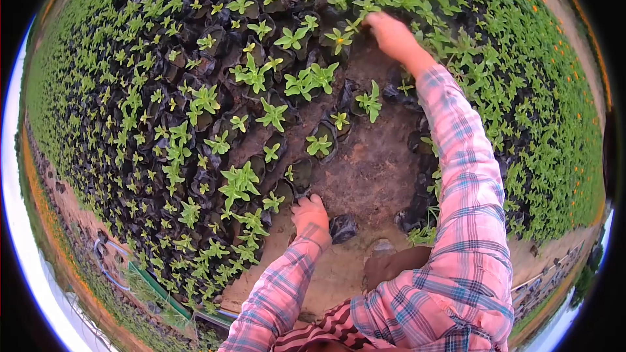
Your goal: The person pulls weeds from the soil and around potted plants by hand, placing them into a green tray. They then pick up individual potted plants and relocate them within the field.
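Note:
My left hand (310, 216) is low in the middle, its fingers curled against the near side of a black plastic seedling bag (302, 175). A small green seedling (289, 173) shows at that bag's rim. Farther out, my right hand (391, 36) reaches among the plants at the top, its fingers drawn together beside leafy seedlings. What those fingertips hold, if anything, is hidden. Just left of them stands a seedling with a yellowish centre (339, 40). Between my hands, a potted seedling (370, 101) stands at the edge of bare soil (365, 163).
Dense rows of bagged seedlings (176, 150) fill the left side. Taller plants (521, 104) grow on the right, with orange flowers along the far edge. A loose black bag (343, 228) lies near my left wrist. A green-edged strip (160, 290) runs at lower left.

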{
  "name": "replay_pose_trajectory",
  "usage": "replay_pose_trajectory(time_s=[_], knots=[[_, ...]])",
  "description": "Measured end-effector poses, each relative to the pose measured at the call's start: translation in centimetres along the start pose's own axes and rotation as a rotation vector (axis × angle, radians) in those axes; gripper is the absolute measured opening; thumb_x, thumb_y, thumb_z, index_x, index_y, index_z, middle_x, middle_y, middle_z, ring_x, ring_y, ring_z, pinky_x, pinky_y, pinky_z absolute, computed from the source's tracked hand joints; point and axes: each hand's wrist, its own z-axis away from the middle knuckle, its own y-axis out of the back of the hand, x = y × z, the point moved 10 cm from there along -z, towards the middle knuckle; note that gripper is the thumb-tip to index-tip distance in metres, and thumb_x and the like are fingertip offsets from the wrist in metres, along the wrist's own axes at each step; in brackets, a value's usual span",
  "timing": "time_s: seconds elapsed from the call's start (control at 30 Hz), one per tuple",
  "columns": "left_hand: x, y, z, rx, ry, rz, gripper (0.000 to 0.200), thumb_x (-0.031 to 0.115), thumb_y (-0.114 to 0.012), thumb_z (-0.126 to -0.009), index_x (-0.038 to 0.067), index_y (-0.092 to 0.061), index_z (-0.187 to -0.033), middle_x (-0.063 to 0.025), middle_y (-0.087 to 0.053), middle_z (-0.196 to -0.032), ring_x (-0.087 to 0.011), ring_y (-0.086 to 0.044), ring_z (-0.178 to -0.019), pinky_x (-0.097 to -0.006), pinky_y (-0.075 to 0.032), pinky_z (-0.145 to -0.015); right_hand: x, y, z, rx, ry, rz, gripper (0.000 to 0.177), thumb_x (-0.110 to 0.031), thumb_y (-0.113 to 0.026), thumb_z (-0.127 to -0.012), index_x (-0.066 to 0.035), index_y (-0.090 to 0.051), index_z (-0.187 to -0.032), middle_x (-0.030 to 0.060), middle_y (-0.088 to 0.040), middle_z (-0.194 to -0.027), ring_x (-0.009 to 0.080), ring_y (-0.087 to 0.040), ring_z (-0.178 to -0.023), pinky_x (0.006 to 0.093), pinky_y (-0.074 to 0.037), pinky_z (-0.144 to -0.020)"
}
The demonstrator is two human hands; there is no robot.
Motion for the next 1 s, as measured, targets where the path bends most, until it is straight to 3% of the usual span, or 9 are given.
replay_pose_trajectory(time_s=[0.07,0.17,0.43,0.53,0.6,0.67,0.73,0.77,1.0], knots=[[-0.3,-0.4,0.3,-0.009,0.015,0.006,0.05,0.026,-0.08,-0.063,0.009,-0.048,-0.098,-0.0124,-0.05,-0.102,-0.0317,-0.056,-0.091,-0.0388,-0.053,-0.068,2.1,2.5,0.7,0.249,-0.173,-0.048,0.026,-0.004,-0.056,-0.08,-0.004,-0.054,-0.106,0.0172,-0.055,-0.106,0.0365,-0.057,-0.092,0.0411,-0.047,-0.08],[0.0,0.1,0.4,-0.013,-0.01,-0.002,0.052,0.027,-0.08,-0.062,0.008,-0.048,-0.099,-0.0123,-0.05,-0.102,-0.0316,-0.056,-0.092,-0.0387,-0.053,-0.068,4.1,3.3,0.8,0.24,-0.398,0.15,0.027,-0.006,-0.055,-0.081,-0.006,-0.054,-0.108,0.0225,-0.053,-0.106,0.0417,-0.056,-0.092,0.0442,-0.048,-0.079],[-0.1,0.0,0.3,0.016,0.016,-0.03,0.054,0.028,-0.082,-0.06,0.01,-0.048,-0.098,-0.0113,-0.049,-0.101,-0.03,-0.056,-0.09,-0.0373,-0.053,-0.068,6.6,0.6,-1.5,0.089,-0.277,0.317,0.017,-0.003,-0.048,-0.079,-0.004,-0.058,-0.093,0.0216,-0.06,-0.091,0.0389,-0.059,-0.087,0.0455,-0.049,-0.076],[-0.1,-0.1,0.3,0.012,0.016,-0.03,0.055,0.029,-0.082,-0.059,0.01,-0.048,-0.098,-0.0108,-0.049,-0.101,-0.0297,-0.057,-0.09,-0.0369,-0.053,-0.068,7.5,2.7,-0.9,0.159,-0.364,0.227,0.013,-0.005,-0.053,-0.079,-0.004,-0.059,-0.089,0.0201,-0.061,-0.085,0.0378,-0.059,-0.087,0.0453,-0.049,-0.075],[-0.2,-0.2,0.4,0.012,0.014,-0.022,0.055,0.029,-0.082,-0.059,0.01,-0.048,-0.098,-0.0107,-0.049,-0.101,-0.0298,-0.056,-0.091,-0.0371,-0.053,-0.068,5.8,5.9,0.8,0.411,-0.235,0.154,0.015,-0.009,-0.058,-0.077,-0.004,-0.059,-0.091,0.0197,-0.061,-0.089,0.0378,-0.058,-0.088,0.0441,-0.048,-0.076],[-0.1,0.1,0.4,0.017,0.004,-0.014,0.055,0.029,-0.082,-0.059,0.01,-0.048,-0.098,-0.0106,-0.049,-0.101,-0.0298,-0.056,-0.091,-0.0372,-0.053,-0.069,6.0,7.1,2.4,0.359,-0.362,-0.039,0.016,-0.007,-0.059,-0.077,-0.003,-0.058,-0.092,0.0188,-0.06,-0.093,0.0368,-0.058,-0.089,0.0429,-0.048,-0.079],[0.2,1.0,0.5,0.077,-0.015,-0.044,0.014,0.011,-0.056,-0.081,0.013,-0.051,-0.093,-0.0089,-0.051,-0.095,-0.0271,-0.056,-0.084,-0.0363,-0.051,-0.064,3.5,9.4,3.7,0.346,-0.304,-0.203,0.018,-0.003,-0.057,-0.082,0.002,-0.056,-0.099,0.0174,-0.061,-0.092,0.03,-0.063,-0.082,0.0354,-0.051,-0.071],[0.3,0.9,0.6,0.076,-0.02,-0.041,0.014,0.011,-0.056,-0.081,0.013,-0.051,-0.093,-0.0089,-0.051,-0.095,-0.0271,-0.056,-0.084,-0.0363,-0.051,-0.064,-0.2,11.5,4.2,0.341,-0.12,0.075,0.018,0.0,-0.054,-0.081,0.0,-0.058,-0.099,0.0169,-0.061,-0.097,0.0309,-0.062,-0.084,0.0369,-0.051,-0.076],[0.2,0.7,0.5,0.109,-0.021,-0.047,0.013,0.01,-0.056,-0.08,0.013,-0.051,-0.092,-0.0092,-0.051,-0.094,-0.0274,-0.056,-0.084,-0.036,-0.052,-0.062,-4.9,2.3,6.4,-0.203,0.215,0.123,0.034,0.006,-0.054,-0.069,-0.006,-0.057,-0.1,0.0113,-0.058,-0.1,0.0321,-0.058,-0.091,0.0384,-0.05,-0.079]])
